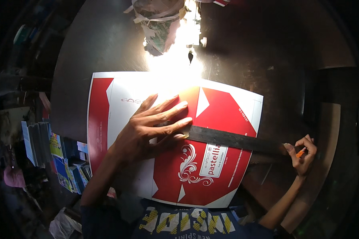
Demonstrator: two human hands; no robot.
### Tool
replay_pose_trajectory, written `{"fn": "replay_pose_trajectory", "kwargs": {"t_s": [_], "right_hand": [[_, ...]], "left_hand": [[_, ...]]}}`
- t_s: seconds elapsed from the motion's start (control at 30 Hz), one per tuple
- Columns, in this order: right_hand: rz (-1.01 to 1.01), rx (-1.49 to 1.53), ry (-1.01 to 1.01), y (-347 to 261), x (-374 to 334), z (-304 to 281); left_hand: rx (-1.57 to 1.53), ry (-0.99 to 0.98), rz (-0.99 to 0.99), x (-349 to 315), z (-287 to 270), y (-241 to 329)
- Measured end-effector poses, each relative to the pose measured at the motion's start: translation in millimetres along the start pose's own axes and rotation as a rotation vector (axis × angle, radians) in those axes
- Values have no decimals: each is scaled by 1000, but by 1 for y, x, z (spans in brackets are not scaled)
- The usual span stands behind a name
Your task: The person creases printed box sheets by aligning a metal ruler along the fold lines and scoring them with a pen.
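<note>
A printed cardboard sheet (235, 109) in red and white, with a white swirl pattern, lies across the dark table. My left hand (153, 125) rests on it, palm down with its fingers spread. Its fingertips press near the left end of a dark, flat ruler (231, 138). The ruler runs over the red area and past the sheet's right edge. At that far right end, my right hand (304, 156) is closed around a small orange tool (300, 153). Its fingers hide most of the tool, so its kind is unclear. The thumb is at the ruler's tip.
A glaring lamp (189, 30) washes out the sheet's upper part. Beside it hangs a wrapped bundle (157, 34). Stacks of books or booklets (38, 143) stand at the left, off the table's edge. A brown board (327, 147) lies at the right.
</note>
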State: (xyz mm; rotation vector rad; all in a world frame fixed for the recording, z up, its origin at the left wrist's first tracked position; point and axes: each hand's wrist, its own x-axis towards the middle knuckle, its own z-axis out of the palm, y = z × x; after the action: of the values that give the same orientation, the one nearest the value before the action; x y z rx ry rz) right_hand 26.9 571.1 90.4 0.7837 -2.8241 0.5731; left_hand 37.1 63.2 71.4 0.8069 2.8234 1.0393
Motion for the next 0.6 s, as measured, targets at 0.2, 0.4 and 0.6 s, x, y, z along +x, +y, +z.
{"fn": "replay_pose_trajectory", "kwargs": {"t_s": [0.2,0.4,0.6], "right_hand": [[225,4,-15,-23,14,-5],[218,67,-54,-18,8,-2],[270,97,-32,-18,3,0]], "left_hand": [[19,54,51,-2,4,-4],[56,21,5,-6,5,-1],[43,-1,-23,-8,6,0]]}}
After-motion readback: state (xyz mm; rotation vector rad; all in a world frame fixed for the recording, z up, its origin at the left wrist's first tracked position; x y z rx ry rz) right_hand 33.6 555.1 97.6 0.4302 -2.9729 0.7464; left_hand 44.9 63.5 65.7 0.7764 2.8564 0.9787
